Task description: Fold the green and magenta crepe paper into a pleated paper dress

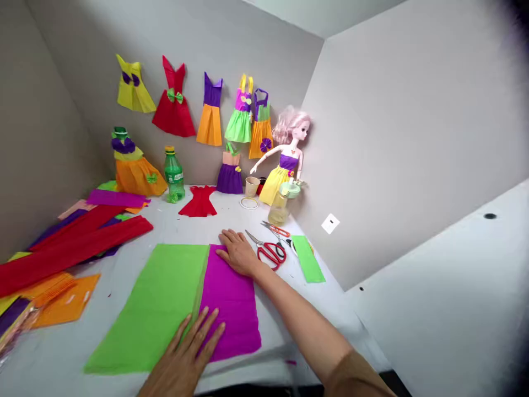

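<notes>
White fills the table (74, 358), a broad surface on which everything below is set out. Counting clock directions from the middle of the purple sheet, a loose pile of coloured strips (82, 234), red ones uppermost, spreads between nine and ten o'clock. The large green sheet (152, 309) lies flat at nine o'clock, its long side running along the purple sheet (235, 314); which of the two is on top at that line is hard to make out. Well off at one o'clock a pink-haired doll (285, 160) stands upright by the wall. The person's left hand (185, 347), between seven and eight o'clock, is palm-down with fingers spread, clasping nothing, and rests across the line where both sheets meet. The right hand (238, 253), at twelve o'clock, is likewise unclenched and flat, thumb on purple, fingertips just past the far edge. Red-handled scissors (270, 253) lie near it, towards half past one. A small green piece (308, 259) rests at two o'clock, and a beige cup (252, 187) sits between twelve and one.
</notes>
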Demonstrator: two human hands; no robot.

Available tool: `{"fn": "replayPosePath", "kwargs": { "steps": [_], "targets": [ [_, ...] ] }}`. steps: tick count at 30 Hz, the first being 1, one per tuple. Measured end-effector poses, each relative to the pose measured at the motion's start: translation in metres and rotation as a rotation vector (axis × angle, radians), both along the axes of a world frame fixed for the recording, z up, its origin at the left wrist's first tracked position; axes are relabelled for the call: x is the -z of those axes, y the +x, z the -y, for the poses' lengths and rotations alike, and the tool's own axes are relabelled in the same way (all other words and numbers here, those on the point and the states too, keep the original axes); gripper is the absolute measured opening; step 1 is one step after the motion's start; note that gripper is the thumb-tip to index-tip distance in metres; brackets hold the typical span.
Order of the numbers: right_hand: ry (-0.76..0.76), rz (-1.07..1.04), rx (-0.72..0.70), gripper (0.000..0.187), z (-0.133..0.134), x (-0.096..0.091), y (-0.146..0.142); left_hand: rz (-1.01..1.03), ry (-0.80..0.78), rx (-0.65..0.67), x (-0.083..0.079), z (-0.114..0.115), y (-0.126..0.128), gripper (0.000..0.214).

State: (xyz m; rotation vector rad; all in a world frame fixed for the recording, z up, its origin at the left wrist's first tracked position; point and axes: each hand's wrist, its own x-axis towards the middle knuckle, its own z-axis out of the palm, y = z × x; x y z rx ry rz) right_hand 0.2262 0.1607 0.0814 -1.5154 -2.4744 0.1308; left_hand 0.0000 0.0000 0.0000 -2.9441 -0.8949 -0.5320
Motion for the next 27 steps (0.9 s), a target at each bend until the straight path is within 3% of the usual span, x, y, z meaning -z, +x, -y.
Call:
{"fn": "replayPosePath", "kwargs": {
  "steps": [5, 8, 10, 14, 18, 23, 27],
  "targets": [
    [-0.037, 0.012, 0.06, 0.031, -0.009, -0.01, 0.004, 0.116, -0.098, -0.206, -0.052, -0.068, -0.035, 0.066],
    [-0.096, 0.03, 0.067, 0.02, -0.017, -0.015, 0.006, 0.08, -0.178, -0.293, -0.071, -0.111, -0.041, 0.064],
    [-0.136, 0.042, 0.059, 0.022, -0.02, -0.017, 0.006, 0.055, -0.192, -0.281, -0.072, -0.126, -0.037, 0.065],
    [-0.176, 0.056, 0.075, 0.034, -0.021, -0.019, 0.005, 0.027, -0.209, -0.271, -0.051, -0.128, -0.024, 0.067],
    [-0.161, 0.066, 0.133, 0.035, -0.028, -0.026, -0.003, 0.017, -0.208, -0.357, -0.035, -0.133, -0.026, 0.07],
    [-0.048, 0.052, 0.127, 0.025, -0.037, -0.045, -0.022, 0.015, -0.173, -0.435, -0.045, -0.14, -0.033, 0.072],
    [0.042, -0.014, 0.053, 0.039, -0.011, -0.037, -0.04, 0.011, -0.152, -0.383, -0.052, -0.105, -0.024, 0.08]
  ]
}}
